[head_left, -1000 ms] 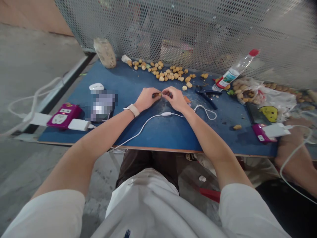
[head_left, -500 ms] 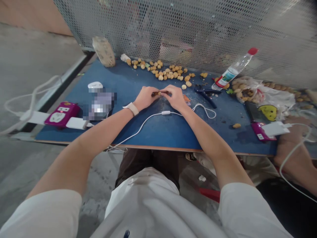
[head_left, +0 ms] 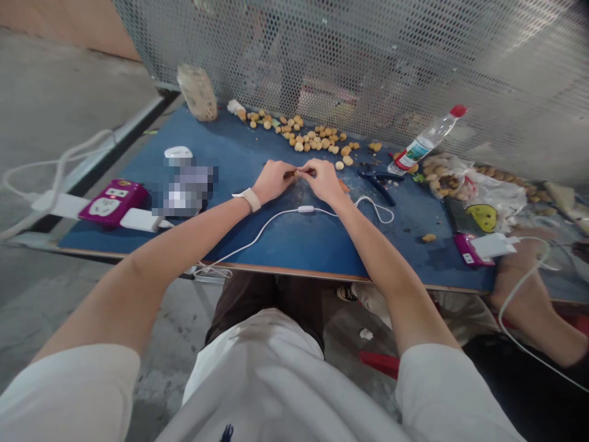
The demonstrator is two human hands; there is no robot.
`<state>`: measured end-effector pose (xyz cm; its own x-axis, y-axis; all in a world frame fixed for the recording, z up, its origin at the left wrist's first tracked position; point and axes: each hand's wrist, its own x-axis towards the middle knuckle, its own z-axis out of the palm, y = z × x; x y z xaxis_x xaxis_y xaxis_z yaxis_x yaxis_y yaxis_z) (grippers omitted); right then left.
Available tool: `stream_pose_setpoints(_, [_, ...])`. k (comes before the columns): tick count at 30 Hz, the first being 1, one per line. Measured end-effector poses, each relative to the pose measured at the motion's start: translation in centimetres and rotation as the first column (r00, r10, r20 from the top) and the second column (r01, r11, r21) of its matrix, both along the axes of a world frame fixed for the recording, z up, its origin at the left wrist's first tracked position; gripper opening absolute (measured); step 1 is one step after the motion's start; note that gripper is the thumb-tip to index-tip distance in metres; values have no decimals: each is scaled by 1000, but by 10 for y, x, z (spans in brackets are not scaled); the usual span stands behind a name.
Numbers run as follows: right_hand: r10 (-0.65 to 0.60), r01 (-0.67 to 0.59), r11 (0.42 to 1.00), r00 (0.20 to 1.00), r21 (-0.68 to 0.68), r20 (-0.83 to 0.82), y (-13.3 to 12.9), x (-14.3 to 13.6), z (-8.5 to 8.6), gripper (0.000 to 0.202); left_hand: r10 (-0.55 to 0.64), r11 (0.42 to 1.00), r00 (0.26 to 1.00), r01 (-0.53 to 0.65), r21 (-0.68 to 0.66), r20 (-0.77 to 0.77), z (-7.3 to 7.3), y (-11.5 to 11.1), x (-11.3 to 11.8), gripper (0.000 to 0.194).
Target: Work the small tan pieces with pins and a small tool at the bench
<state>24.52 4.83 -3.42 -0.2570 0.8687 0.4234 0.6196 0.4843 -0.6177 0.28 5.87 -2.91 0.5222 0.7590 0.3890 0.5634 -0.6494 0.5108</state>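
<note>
Over the middle of the blue table [head_left: 294, 245], my left hand [head_left: 275, 179] and my right hand [head_left: 321, 178] meet at the fingertips. The fingers of both are pinched round a small brownish piece [head_left: 295, 174], too small and too covered to name. Behind my hands lie several round tan nuts or fruits [head_left: 316, 140] in a loose heap. Dark-handled pliers [head_left: 380, 184] rest to the right of my right hand. A white cable [head_left: 262, 230] with an inline switch runs just in front of my hands.
Purple power strip [head_left: 113, 202], white mouse [head_left: 178, 152] and blurred device at left. A bag [head_left: 197, 92] stands at back left. On the right are a tilted red-capped bottle [head_left: 421, 147], plastic bags [head_left: 490, 187], a second purple socket [head_left: 469, 250] and another person's arm [head_left: 529, 294].
The view has shifted slightly, so the things at right appear further left. Both hands remain together at the fingertips with little visible movement.
</note>
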Motion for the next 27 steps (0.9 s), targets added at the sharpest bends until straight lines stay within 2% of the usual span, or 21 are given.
stream_pose_setpoints(4, [-13, 11, 999, 999, -45, -40, -7, 0, -1, 13, 8, 1000, 999, -7, 19, -52, 3, -4, 2, 24])
stream_pose_setpoints(8, [9, -9, 997, 1000, -70, 0, -12, 4, 5, 8, -13, 999, 999, 15, 43, -51, 2, -7, 5, 20])
stream_pose_setpoints(10, [1, 1, 997, 1000, -74, 24, -14, 5, 8, 14, -24, 999, 999, 25, 47, -24, -1, -6, 5, 17])
stream_pose_setpoints(14, [1, 6, 998, 992, -55, 125, -19, 4, 14, 42, -38, 998, 999, 38, 43, 14, -4, -4, 3, 9])
stream_pose_setpoints(16, [13, -8, 1000, 983, -25, 185, -21, 4, 15, 45, -56, 997, 998, 55, 47, 22, -4, -3, 1, 7])
stream_pose_setpoints(19, [7, -12, 1000, 972, 19, 237, -21, 5, 16, 35, -37, 997, 997, 32, 75, 65, -5, -5, 0, 7])
stream_pose_setpoints(22, [0, -11, 999, 970, 45, 243, -21, 9, 17, 23, -17, 999, 995, 14, 32, 97, -5, -7, 5, 10])
stream_pose_setpoints(27, [18, -19, 1000, 984, 4, 179, -24, 12, 24, 23, -38, 999, 998, 38, -15, 45, -4, -8, 13, 12])
